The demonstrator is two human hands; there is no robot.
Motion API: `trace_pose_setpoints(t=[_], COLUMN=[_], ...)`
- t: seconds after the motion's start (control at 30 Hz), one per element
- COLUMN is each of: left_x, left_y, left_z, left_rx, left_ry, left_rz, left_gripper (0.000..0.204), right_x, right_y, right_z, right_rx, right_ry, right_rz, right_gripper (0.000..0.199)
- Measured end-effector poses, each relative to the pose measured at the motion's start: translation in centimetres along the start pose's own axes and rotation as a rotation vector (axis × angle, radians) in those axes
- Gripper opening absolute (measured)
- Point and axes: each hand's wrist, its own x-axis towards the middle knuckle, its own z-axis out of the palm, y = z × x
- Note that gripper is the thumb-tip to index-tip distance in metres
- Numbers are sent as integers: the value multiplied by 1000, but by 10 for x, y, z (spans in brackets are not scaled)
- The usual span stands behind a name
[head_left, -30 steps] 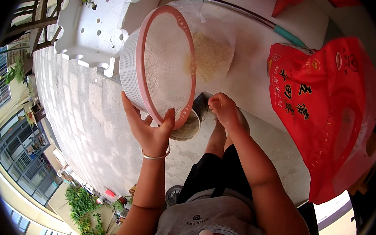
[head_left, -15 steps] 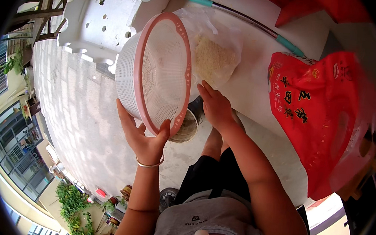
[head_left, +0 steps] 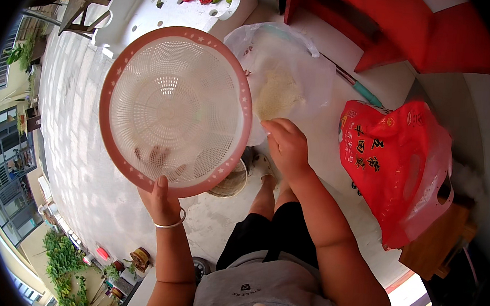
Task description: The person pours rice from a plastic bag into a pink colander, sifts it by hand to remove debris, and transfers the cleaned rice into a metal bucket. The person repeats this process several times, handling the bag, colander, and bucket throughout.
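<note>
My left hand grips a round white colander with a pink, star-patterned rim. The thumb lies over the rim, and the other fingers show dimly through the mesh underneath. The colander's open side faces me, with nothing seen in it. To its right, a clear plastic bag lies on the white tabletop, holding pale rice-like grains. My right hand is closed at the bag's near edge, fingertips pinching the plastic.
A large red printed bag lies at the right. Behind the clear bag is a teal-ended stick. A white foam tray with red and green peppers stands far left. Below the table edge sits a bucket; a red box-like object is at the back.
The colander has turned from side-on to face me and shifted left. My right hand's outstretched fingers have curled in at the clear bag's edge. The view has shifted.
</note>
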Motion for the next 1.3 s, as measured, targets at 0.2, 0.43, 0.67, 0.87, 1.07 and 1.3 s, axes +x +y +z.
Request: trace_pose_setpoints(t=[0.2,0.43,0.67,0.87,1.07,1.3], left_x=[4,-17,-51,-105,-136,-117], left_y=[6,4,-15,-74,-110,-153], left_z=[-13,-47,-113,-158,-127,-54], left_rx=[-51,-112,-407,-565,-597,-687], left_ry=[3,73,138,184,119,-208], left_rz=[15,-53,-284,-540,-730,-889], left_gripper=[78,73,70,64,69,76], right_x=[-4,-5,24,10,50,76], right_y=[7,-2,85,151,167,97], right_z=[9,4,-23,43,100,66], right_rx=[-5,178,758,1164,1237,1031], right_ry=[-72,-94,427,238,341,68], right_rz=[36,316,1135,1487,1372,1034], right_gripper=[19,38,63,79,58,43])
